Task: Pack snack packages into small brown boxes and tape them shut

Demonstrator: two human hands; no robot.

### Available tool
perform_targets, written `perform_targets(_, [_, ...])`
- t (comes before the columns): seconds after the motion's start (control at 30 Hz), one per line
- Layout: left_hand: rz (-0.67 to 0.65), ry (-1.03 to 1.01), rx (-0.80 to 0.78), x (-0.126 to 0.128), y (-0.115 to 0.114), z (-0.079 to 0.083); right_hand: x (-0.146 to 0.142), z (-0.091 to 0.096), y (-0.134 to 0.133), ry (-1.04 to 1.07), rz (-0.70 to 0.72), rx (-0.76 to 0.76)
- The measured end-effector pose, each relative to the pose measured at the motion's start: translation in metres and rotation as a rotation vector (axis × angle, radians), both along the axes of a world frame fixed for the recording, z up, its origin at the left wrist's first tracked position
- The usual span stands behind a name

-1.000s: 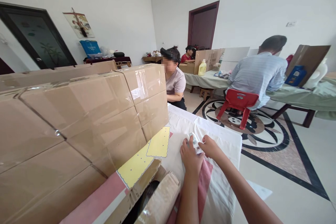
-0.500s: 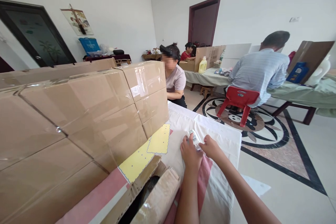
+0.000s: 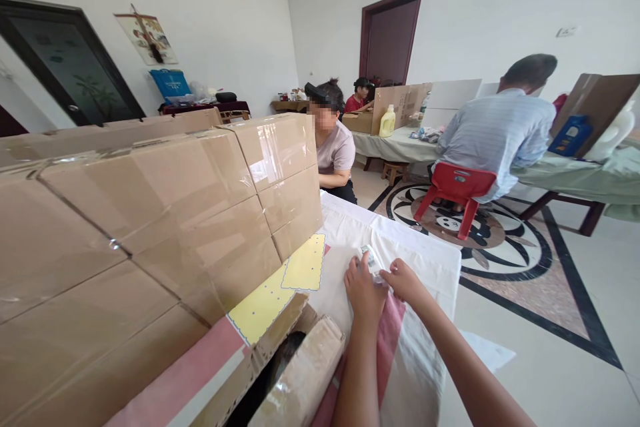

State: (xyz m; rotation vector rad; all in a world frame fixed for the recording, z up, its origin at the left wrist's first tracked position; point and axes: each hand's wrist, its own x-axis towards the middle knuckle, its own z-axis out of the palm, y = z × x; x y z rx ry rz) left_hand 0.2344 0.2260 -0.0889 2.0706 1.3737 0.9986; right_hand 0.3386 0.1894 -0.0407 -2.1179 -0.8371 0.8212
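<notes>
Packet [image 3: 370, 257] lying on cloth-covered bench [image 3: 430, 260], toward far edge, right of yellow sheets [image 3: 303, 264] and stacked boxes [image 3: 200, 200].

Small, flat, pale, with fine print or pattern; detail too small to read.

Left hand [image 3: 364, 288] and right hand [image 3: 407, 280] drawn close together on it, fingertips pinching near end from either side. Far end sticks out free beyond fingers.

Judged light, thin and pliable, probably slick film wrapping: liable to crumple or slide out of a loose pinch. Best taken at edges with fingertips, gentle pressure, bench supporting underside.
</notes>
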Motion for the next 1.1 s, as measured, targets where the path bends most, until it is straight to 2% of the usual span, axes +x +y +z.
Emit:
perform_targets(0.27, [-0.006, 0.021, 0.047, -0.001, 0.001, -0.001, -0.006, -0.005, -0.021, 0.226, 0.099, 0.079])
perform_targets(0.53, [-0.028, 0.064, 0.026, -0.005, 0.0, 0.007, -0.007, -0.015, -0.027, 0.375, 0.003, 0.277])
perform_targets(0.67, [-0.022, 0.086, 0.015, -0.006, 0.0, 0.007, -0.009, -0.016, -0.028, 0.415, -0.031, 0.297])
perform_targets(1.1, [-0.03, 0.085, 0.036, -0.007, -0.002, 0.008, -0.013, -0.018, -0.03, 0.544, 0.015, 0.321])
